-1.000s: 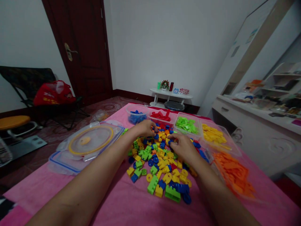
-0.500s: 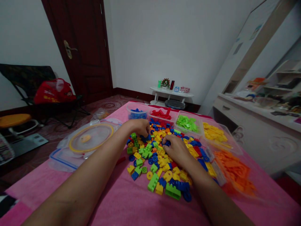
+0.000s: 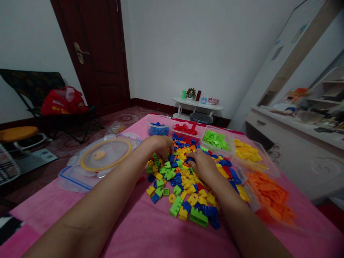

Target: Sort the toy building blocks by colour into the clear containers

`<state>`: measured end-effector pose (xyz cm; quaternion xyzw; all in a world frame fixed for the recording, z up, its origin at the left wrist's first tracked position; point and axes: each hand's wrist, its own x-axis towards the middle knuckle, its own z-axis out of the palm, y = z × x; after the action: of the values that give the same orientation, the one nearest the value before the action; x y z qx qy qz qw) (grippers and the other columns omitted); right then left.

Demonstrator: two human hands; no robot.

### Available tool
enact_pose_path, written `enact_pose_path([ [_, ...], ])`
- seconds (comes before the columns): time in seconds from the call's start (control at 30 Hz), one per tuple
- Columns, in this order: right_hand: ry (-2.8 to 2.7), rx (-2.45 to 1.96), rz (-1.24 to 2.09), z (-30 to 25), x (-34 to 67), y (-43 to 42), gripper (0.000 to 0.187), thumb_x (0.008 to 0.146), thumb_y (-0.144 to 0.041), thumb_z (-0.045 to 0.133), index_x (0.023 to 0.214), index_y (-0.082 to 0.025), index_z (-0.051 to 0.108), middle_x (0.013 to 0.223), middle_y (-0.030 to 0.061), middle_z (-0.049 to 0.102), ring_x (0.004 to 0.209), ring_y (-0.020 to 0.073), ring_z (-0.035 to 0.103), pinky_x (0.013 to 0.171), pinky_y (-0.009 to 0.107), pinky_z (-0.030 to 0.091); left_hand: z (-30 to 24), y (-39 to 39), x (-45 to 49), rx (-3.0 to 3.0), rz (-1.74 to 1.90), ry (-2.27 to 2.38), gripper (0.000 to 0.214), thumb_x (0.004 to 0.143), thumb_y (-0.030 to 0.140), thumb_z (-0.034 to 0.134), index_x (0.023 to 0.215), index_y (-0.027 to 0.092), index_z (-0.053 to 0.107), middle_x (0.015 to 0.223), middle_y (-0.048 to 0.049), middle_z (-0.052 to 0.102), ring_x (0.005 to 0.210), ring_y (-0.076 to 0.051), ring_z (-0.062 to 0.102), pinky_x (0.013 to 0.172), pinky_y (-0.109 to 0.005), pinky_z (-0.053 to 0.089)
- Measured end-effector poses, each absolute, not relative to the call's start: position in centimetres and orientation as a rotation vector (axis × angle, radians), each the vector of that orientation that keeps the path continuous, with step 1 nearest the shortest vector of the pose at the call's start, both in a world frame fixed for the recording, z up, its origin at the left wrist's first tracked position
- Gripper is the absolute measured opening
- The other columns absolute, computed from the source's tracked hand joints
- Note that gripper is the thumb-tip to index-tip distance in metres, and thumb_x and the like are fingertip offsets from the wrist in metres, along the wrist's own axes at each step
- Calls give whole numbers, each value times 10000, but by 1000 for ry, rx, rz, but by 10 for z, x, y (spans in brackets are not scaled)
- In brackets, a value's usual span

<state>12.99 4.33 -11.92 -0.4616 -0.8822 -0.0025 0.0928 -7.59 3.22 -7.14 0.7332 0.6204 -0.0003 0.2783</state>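
Observation:
A mixed heap of plastic building blocks (image 3: 185,175) in yellow, green, blue, orange and red covers the middle of the pink cloth. My left hand (image 3: 162,146) reaches down into the heap's left side, its fingers curled. Beside its fingertips sits a blue block (image 3: 171,158); the fingers partly hide what they grip. On the heap's right side, my right hand (image 3: 201,165) is closed with a dark blue block (image 3: 190,160) at its thumb and fingertips. Green blocks (image 3: 169,173) and blue wheel-like rings (image 3: 177,178) lie between the hands.
Clear containers hold sorted pieces: a blue tub (image 3: 158,128), red box (image 3: 186,130), green box (image 3: 216,139), yellow box (image 3: 248,154) and orange box (image 3: 268,193). Clear lids (image 3: 106,157) are stacked at left. A low white table (image 3: 197,104) stands by the wall.
My left hand has shifted slightly right, and the blue piece beneath it shows differently. My right hand stays nearly in place. The view has moved a little.

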Motion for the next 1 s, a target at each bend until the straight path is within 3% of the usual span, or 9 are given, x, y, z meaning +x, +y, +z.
enact_pose_path([
  [0.27, -2580, -1279, 124, -124, 138, 45, 187, 733, -206, 622, 917, -182, 597, 987, 65, 591, 905, 191, 567, 750, 273, 379, -71, 32, -75, 2026, -5, 1708, 149, 539, 107, 619, 647, 163, 704, 545, -6, 620, 484, -118, 511, 488, -208, 400],
  [0.37, -2471, -1231, 284, -125, 143, 54, 159, 705, -213, 629, 855, -172, 601, 892, 47, 618, 829, 176, 567, 716, 265, 385, -64, 32, -76, 1956, 222, 1599, 90, 582, 160, 638, 659, 139, 680, 558, 4, 596, 511, -101, 509, 508, -195, 413],
  [0.53, -2152, -1181, 615, -106, 151, 62, 225, 680, -352, 626, 803, -164, 632, 705, 9, 608, 606, 140, 522, 562, 251, 371, -62, 33, -62, 1567, 719, 1224, 202, 625, 260, 701, 770, 127, 652, 658, 8, 584, 558, -77, 512, 501, -178, 433],
  [0.67, -1824, -1126, 882, -89, 152, 57, 331, 646, -418, 644, 842, -153, 616, 678, 4, 604, 503, 105, 477, 480, 236, 368, -69, 34, -44, 1202, 875, 996, 250, 614, 285, 749, 759, 118, 633, 610, 20, 554, 505, -52, 487, 465, -157, 414],
  [0.8, -1614, -1130, 1069, -88, 149, 51, 366, 602, -403, 687, 854, -163, 573, 554, -41, 545, 407, 82, 437, 398, 206, 340, -76, 37, -34, 926, 888, 905, 217, 628, 216, 747, 781, 123, 623, 689, -5, 610, 542, -66, 560, 428, -130, 392],
  [0.9, -1593, -1119, 1031, -90, 151, 53, 340, 613, -380, 681, 854, -162, 580, 540, -48, 533, 396, 79, 433, 380, 197, 323, -79, 40, -33, 832, 862, 877, 146, 674, 172, 703, 779, 120, 616, 645, -12, 609, 509, -72, 570, 376, -109, 352],
  [1.0, -1749, -1043, 896, -87, 156, 55, 342, 670, -315, 623, 984, -179, 629, 691, -13, 629, 488, 99, 519, 465, 221, 408, -82, 43, -35, 771, 833, 840, 102, 718, 157, 655, 801, 113, 614, 598, -11, 591, 457, -64, 548, 332, -94, 308],
])
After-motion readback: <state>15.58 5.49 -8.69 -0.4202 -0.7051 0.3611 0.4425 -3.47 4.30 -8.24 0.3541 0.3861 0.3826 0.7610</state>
